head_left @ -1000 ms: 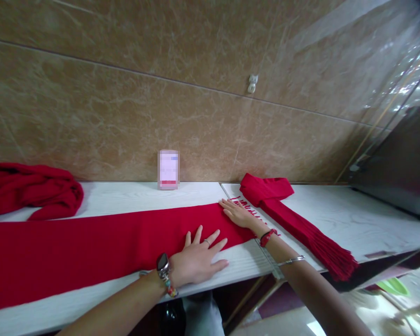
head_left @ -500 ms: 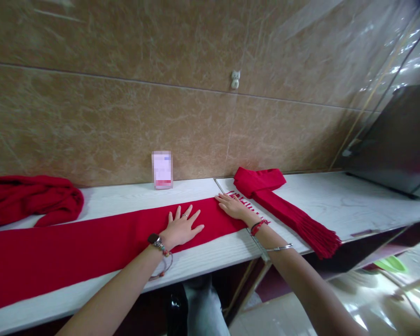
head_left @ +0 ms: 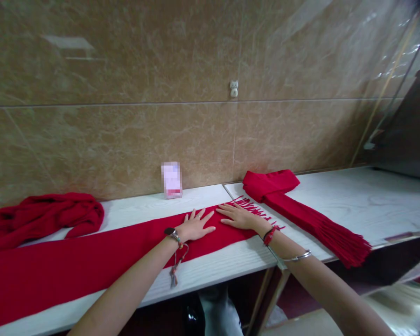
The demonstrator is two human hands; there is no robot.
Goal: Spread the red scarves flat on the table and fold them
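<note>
A long red scarf (head_left: 91, 261) lies spread flat along the white tabletop, its fringe (head_left: 254, 206) fanned out at the right end. My left hand (head_left: 195, 226) rests on the cloth with fingers spread, a watch and a beaded bracelet on its wrist. Just to its right, near the fringe, my right hand (head_left: 240, 217) also lies flat on the scarf, fingers stretched out. Neither hand grips anything. Beyond the right hand, a second red scarf (head_left: 311, 219) lies folded, its fringed end hanging a little over the front edge.
At the back left sits a bunched red cloth (head_left: 52, 214). A small blurred card or box (head_left: 171, 180) leans on the tiled wall (head_left: 126, 140). A dark grey appliance (head_left: 409, 126) stands at the far right. The white tabletop (head_left: 343, 196) has a seam near the fringe.
The camera view has shifted, so things sit further right and lower. My right hand has moved back from the fringe toward my left hand along the scarf. Both still lie flat.
</note>
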